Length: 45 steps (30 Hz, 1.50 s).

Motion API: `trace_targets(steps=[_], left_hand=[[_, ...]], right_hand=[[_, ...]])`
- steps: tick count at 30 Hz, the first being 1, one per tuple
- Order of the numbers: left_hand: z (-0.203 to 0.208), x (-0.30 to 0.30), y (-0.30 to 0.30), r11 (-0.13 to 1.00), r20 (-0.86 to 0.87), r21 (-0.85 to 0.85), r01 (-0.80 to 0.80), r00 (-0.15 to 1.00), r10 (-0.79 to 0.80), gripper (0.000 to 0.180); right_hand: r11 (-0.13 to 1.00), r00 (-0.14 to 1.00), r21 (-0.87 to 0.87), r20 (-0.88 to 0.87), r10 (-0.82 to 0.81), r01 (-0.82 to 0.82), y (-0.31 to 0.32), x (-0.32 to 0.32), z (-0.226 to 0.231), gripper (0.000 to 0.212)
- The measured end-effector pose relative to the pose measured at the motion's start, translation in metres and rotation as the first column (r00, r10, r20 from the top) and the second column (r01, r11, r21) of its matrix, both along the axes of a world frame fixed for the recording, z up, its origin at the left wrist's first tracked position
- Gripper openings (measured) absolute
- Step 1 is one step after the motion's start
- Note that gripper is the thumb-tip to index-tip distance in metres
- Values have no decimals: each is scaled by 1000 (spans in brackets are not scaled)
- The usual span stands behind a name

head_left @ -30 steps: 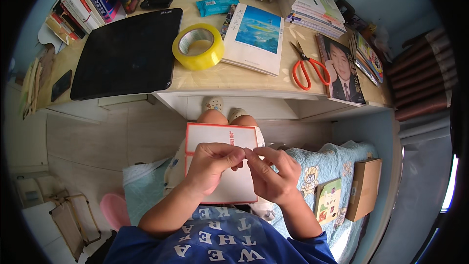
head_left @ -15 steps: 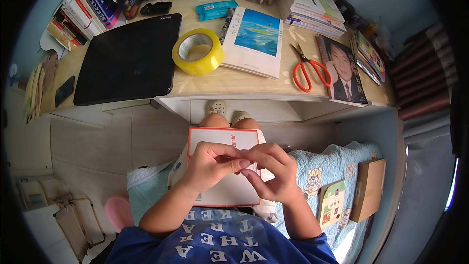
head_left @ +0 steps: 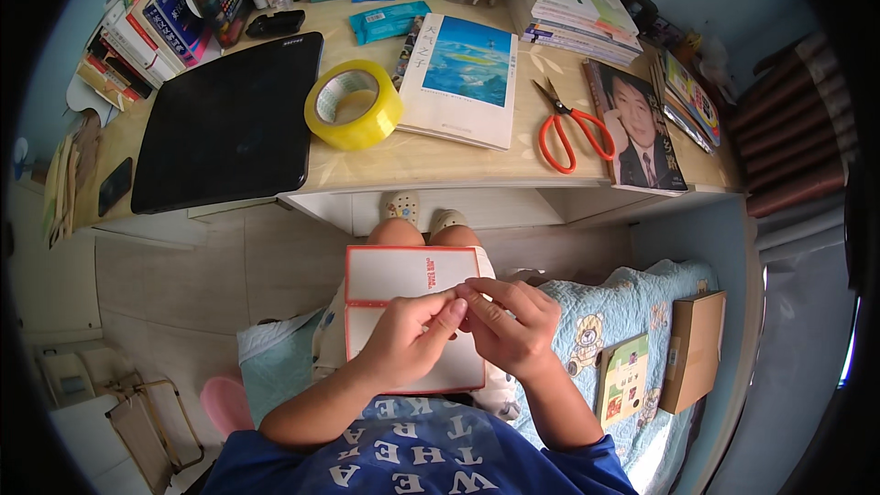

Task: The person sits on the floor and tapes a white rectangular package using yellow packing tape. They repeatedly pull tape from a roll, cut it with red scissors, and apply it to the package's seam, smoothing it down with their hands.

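Note:
On my lap lies a flat white box (head_left: pixel 390 266) with red edges and a red line across it. Above it my left hand (head_left: pixel 412 335) and my right hand (head_left: pixel 515 323) meet, fingertips pressed together. Both are closed in a pinch. Whatever is between the fingertips is too small or too hidden to make out. My right thumb is mostly covered by the fingers.
Along the desk front are a black laptop (head_left: pixel 225 119), a yellow tape roll (head_left: pixel 380 119), a white book with a blue picture (head_left: pixel 467 64), orange-handled scissors (head_left: pixel 596 133) and a portrait-cover book (head_left: pixel 655 160). A cardboard box (head_left: pixel 694 353) rests on the bed (head_left: pixel 587 302) at right.
My hands have drawn closer together, and my right thumb has folded in from its spread position. The left hand has shifted slightly right. The view has tilted a little.

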<state>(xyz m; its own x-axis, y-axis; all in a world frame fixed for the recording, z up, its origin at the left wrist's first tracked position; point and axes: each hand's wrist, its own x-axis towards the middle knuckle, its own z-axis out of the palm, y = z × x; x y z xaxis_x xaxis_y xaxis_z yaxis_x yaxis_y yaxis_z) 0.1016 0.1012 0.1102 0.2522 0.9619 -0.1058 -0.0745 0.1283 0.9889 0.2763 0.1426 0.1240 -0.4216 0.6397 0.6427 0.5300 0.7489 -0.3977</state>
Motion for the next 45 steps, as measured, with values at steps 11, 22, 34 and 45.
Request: trace_targets(steps=[11,22,34,45], left_hand=[[-5,2,8,963,203,-239,126,976,-77,44],[-30,-18,19,946,140,-313,86,989,-43,38],[-4,-36,46,988,91,-116,-101,990,112,23],[1,-36,42,987,59,-98,-129,989,135,23]], right_hand=[[958,944,-204,-220,-244,200,68,26,4,12],[904,942,-311,-68,-328,292,207,43,7,7],[891,953,-340,78,-292,300,215,47,12,7],[871,935,-366,258,-244,329,227,45,14,16]])
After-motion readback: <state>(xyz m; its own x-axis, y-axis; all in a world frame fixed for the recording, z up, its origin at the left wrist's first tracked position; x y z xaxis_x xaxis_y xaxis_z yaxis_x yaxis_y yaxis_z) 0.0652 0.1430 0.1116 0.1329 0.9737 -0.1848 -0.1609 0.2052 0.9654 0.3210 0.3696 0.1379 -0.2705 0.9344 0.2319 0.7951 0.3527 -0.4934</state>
